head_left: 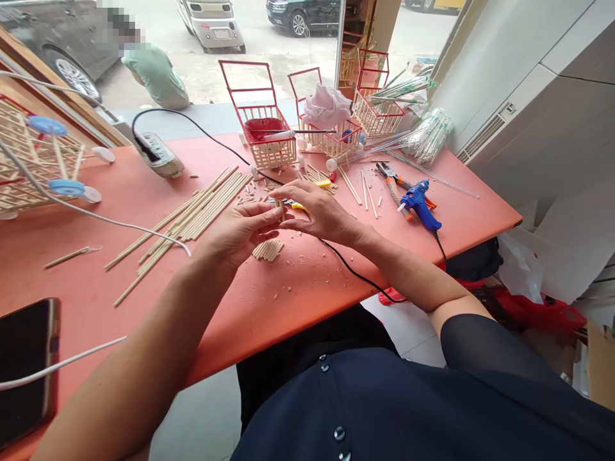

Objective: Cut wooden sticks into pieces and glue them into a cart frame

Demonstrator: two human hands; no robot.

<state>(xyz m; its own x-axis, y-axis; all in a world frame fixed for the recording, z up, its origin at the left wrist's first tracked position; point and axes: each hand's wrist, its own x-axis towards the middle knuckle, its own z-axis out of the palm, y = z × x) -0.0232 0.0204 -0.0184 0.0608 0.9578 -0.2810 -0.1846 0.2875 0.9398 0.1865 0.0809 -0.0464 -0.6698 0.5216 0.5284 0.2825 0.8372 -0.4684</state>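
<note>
My left hand (235,230) is closed, pinching a few short wooden sticks (280,207) upright between thumb and fingers. From the other side reaches my right hand (319,211); its forefinger is at the top of those sticks and its thumb at the bottom, so they sit between the two. Just below my hands a pile of short cut sticks (268,250) lies side by side on the pink table (307,275). Long wooden sticks (202,211) are spread left of my hands. Behind my fingers, a tool with yellow-tipped handles (298,207) is partly hidden.
Small stick-built carts with red handles, like this one (271,150), stand at the back. A blue glue gun (423,205) and pliers (391,182) lie right. A power strip (161,157) and phone (29,365) are left. A black cable (346,262) crosses under my right arm.
</note>
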